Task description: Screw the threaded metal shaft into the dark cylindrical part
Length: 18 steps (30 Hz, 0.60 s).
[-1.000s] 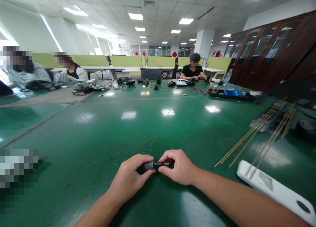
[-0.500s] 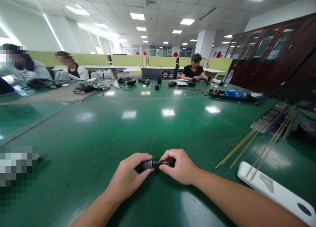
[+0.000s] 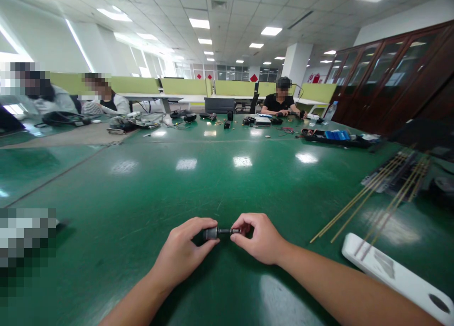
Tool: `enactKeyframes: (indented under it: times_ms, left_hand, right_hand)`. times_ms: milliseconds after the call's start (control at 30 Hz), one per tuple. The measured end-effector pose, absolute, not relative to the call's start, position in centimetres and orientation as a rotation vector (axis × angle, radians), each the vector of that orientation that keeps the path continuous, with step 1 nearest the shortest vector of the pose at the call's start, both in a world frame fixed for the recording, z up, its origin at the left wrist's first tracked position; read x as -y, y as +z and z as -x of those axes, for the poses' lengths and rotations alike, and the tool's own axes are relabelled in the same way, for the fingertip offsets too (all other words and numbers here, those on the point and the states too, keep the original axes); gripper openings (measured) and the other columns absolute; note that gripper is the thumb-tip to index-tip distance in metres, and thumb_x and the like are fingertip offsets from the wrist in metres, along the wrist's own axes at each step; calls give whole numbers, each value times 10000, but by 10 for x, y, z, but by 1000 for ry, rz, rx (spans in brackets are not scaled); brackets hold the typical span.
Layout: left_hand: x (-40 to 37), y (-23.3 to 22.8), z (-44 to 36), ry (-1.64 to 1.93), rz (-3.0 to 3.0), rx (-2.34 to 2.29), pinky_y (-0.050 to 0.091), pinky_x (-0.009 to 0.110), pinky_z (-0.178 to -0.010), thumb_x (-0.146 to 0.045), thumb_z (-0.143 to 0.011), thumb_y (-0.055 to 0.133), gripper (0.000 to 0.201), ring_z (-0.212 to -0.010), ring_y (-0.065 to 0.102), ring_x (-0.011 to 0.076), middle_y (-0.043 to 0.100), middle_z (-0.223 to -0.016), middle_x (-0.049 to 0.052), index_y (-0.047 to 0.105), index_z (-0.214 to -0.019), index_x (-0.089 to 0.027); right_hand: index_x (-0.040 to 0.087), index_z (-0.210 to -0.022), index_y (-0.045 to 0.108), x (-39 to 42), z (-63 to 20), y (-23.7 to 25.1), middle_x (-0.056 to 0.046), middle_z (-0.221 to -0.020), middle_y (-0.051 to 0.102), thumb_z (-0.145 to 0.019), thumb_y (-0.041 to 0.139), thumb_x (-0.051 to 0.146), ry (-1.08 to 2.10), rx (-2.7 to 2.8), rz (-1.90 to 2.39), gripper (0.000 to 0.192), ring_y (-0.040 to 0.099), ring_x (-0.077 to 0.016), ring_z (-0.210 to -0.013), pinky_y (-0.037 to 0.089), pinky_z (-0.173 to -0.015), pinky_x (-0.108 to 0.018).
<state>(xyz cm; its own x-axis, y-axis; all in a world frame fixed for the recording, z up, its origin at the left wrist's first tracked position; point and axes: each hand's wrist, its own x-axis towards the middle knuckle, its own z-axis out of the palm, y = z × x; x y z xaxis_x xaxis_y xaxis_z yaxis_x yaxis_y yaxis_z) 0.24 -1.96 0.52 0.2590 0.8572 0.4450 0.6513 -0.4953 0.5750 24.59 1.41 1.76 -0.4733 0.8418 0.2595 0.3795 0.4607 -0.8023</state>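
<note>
Above the green table (image 3: 142, 189), near its front edge, a dark metal cylinder with a thin shaft (image 3: 223, 231) lies level between my hands. My left hand (image 3: 187, 248) grips the thick cylindrical end, thumb below and fingers above. The ribbed far end of the shaft is pinched between thumb and fingertips of my right hand (image 3: 257, 236). Part of the cylinder is hidden inside my left hand, and the shaft's very tip is covered by my right fingers.
To the right lie a white bar with an oval hole (image 3: 397, 276) and several thin yellow rods (image 3: 365, 193). A black tray with blue items (image 3: 336, 136) is farther back. Across the table a person in black (image 3: 282, 99) handles dark parts; two people sit at the left.
My hands have moved very slightly apart, and a little more of the thin shaft shows between them. Both keep their grip. The view has shifted slightly.
</note>
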Motion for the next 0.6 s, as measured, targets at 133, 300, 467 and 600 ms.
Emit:
enactKeyframes:
  times_ms: [133,300,467,600]
  left_hand:
    - [20,4,0,1069,-2254,-1407,512,292,-954,-248,-861,741,346,-1040,648,147,679,-1127,-58,619,-1167,-353]
    - [21,6,1,1070,-2252,-1427,515,299,-948,-253,-853,751,334,-1027,654,156,686,-1116,-46,633,-1154,-339]
    - [19,6,2,1073,-2245,-1436,523,314,-939,-260,-855,748,329,-1029,656,172,686,-1122,-28,636,-1157,-328]
    - [18,5,3,1074,-2246,-1434,529,329,-935,-271,-858,742,320,-1030,658,189,688,-1120,-3,641,-1159,-310]
  right_hand:
    - [177,-841,710,-15,-246,18,-5,-720,684,-802,700,208,900,2041,1019,50,608,-139,-647,454,-618,-246]
    - [174,-839,714,-17,-248,18,-12,-725,688,-805,703,211,912,2023,1030,52,612,-145,-652,466,-631,-255]
    - [175,-843,712,-18,-250,18,-16,-728,691,-811,705,224,932,2009,1034,59,616,-150,-654,474,-632,-261]
    - [176,-838,711,-17,-250,17,-14,-724,688,-807,702,217,933,2003,1038,51,612,-148,-649,472,-625,-258]
